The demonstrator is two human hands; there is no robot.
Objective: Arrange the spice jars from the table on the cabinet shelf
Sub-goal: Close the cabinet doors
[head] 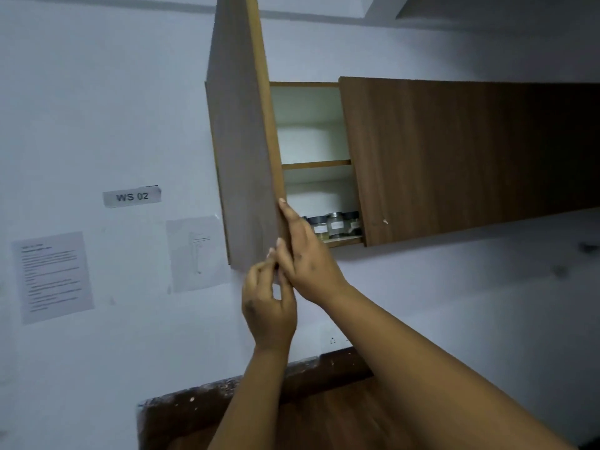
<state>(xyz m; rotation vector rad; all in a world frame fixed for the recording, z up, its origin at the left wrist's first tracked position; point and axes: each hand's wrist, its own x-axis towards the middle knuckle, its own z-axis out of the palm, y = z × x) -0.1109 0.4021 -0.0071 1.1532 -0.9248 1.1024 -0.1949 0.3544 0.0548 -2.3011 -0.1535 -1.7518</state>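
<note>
Several small glass spice jars (335, 226) with dark lids and white labels stand in a row on the bottom shelf (344, 241) of the brown wall cabinet. Its left door (243, 151) stands swung out towards me. My right hand (305, 258) lies flat with straight fingers along the door's free edge, and it hides the leftmost jars. My left hand (268, 303) is just below it, its fingers and thumb curled round the door's lower corner. Neither hand holds a jar.
The middle shelf (316, 164) has nothing visible on it. The cabinet's right door (470, 151) is closed. A brown wooden table (324, 414) with a scuffed back edge lies below. Paper sheets and a "WS 02" label (131, 196) hang on the wall at left.
</note>
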